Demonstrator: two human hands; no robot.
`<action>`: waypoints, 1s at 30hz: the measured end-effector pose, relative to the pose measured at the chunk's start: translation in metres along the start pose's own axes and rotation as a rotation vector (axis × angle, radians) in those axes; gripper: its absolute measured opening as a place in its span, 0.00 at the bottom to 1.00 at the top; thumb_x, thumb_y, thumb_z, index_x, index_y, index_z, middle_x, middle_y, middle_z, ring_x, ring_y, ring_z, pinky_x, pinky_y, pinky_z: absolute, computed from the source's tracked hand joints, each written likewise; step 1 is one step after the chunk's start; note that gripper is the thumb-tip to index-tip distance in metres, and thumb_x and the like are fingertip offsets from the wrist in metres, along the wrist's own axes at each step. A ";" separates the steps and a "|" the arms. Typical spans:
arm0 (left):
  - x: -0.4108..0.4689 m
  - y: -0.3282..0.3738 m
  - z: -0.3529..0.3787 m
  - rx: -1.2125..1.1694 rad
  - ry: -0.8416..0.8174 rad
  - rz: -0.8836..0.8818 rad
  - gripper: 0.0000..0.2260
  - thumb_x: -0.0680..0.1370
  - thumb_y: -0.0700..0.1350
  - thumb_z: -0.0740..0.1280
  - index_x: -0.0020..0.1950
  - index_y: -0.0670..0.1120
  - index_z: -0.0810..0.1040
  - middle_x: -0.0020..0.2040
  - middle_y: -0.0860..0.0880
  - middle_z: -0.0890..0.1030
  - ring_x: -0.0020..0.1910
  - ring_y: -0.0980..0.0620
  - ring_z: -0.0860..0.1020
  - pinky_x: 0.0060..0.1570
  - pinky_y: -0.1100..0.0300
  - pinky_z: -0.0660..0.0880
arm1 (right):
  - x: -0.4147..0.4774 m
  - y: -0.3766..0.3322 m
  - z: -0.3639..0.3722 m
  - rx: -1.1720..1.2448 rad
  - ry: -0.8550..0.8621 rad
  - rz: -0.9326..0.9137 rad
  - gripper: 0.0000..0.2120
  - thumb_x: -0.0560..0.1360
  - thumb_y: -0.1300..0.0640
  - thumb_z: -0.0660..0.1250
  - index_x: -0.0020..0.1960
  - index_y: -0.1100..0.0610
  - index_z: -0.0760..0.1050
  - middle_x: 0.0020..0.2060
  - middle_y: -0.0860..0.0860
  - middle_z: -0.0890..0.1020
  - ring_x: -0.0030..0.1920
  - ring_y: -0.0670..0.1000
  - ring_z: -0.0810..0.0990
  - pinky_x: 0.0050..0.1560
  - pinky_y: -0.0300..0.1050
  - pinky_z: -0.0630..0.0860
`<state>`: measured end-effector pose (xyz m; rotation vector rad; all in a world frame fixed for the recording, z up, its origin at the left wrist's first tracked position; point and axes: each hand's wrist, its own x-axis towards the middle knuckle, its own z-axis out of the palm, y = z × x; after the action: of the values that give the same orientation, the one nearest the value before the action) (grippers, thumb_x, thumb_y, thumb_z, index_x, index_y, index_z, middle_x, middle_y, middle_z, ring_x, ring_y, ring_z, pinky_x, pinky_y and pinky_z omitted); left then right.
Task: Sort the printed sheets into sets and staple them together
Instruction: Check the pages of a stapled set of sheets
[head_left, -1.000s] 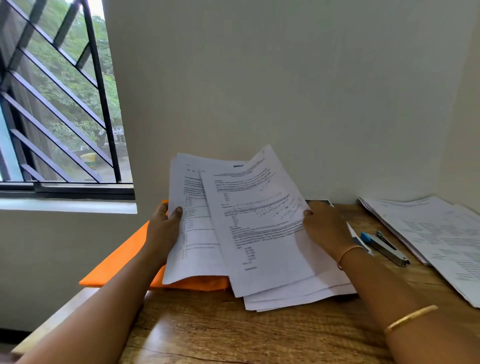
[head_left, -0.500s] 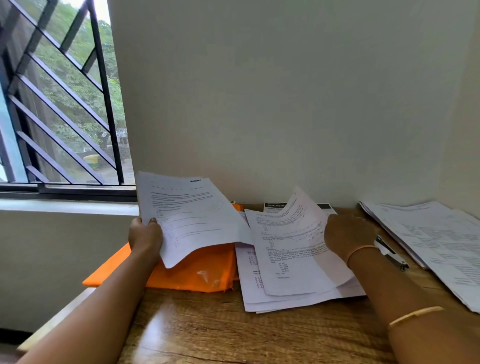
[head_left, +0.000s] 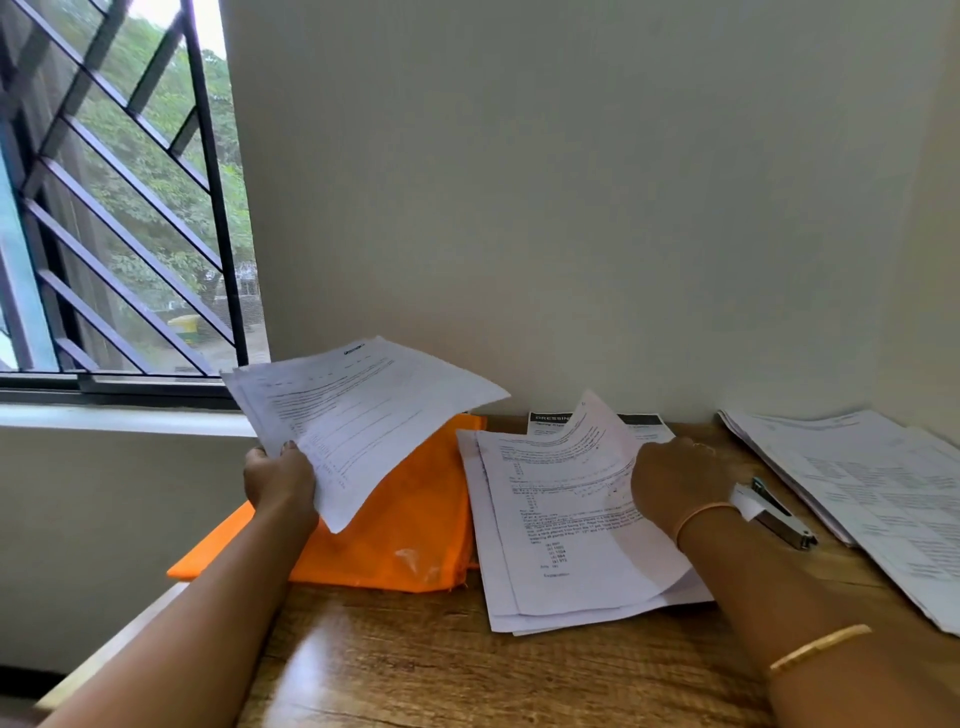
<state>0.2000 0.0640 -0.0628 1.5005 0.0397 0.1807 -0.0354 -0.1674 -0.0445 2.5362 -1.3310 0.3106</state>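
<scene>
My left hand grips the lower left corner of a printed sheet and holds it in the air above an orange cloth bag. A loose stack of printed sheets lies on the wooden table in the middle. My right hand holds the right edge of that stack's top sheet, which curls upward. A stapler with a blue and metal body lies just right of my right wrist.
A second spread of printed sheets covers the table's right side up to the wall. A sheet with a black header lies at the back against the wall. A barred window is at the left; the wooden table edge runs lower left.
My left hand has carried one sheet off the stack to the left, over the orange bag. My right hand stays at the stack and has lowered the top sheet toward the table.
</scene>
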 end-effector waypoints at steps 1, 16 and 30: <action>0.000 0.000 0.000 0.001 -0.004 -0.003 0.13 0.81 0.42 0.58 0.64 0.38 0.68 0.62 0.39 0.74 0.61 0.38 0.74 0.57 0.48 0.73 | 0.001 -0.001 0.001 0.029 0.000 -0.009 0.14 0.78 0.58 0.56 0.61 0.57 0.74 0.58 0.57 0.76 0.58 0.57 0.76 0.59 0.51 0.74; -0.020 0.004 0.016 -0.018 -0.397 0.194 0.10 0.81 0.42 0.61 0.61 0.43 0.72 0.49 0.46 0.78 0.40 0.51 0.76 0.36 0.60 0.71 | 0.003 -0.028 -0.005 1.221 -0.079 -0.042 0.18 0.80 0.43 0.56 0.52 0.57 0.75 0.44 0.56 0.82 0.44 0.55 0.80 0.47 0.51 0.78; -0.034 0.009 0.015 -0.111 -0.572 0.200 0.11 0.78 0.43 0.66 0.59 0.43 0.72 0.46 0.48 0.81 0.33 0.55 0.82 0.28 0.64 0.78 | -0.004 -0.040 -0.006 1.318 -0.233 -0.053 0.09 0.77 0.59 0.65 0.53 0.61 0.79 0.50 0.55 0.82 0.52 0.56 0.80 0.57 0.51 0.77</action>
<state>0.1675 0.0448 -0.0552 1.3967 -0.5712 -0.0903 -0.0043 -0.1405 -0.0447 3.7067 -1.3487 1.2540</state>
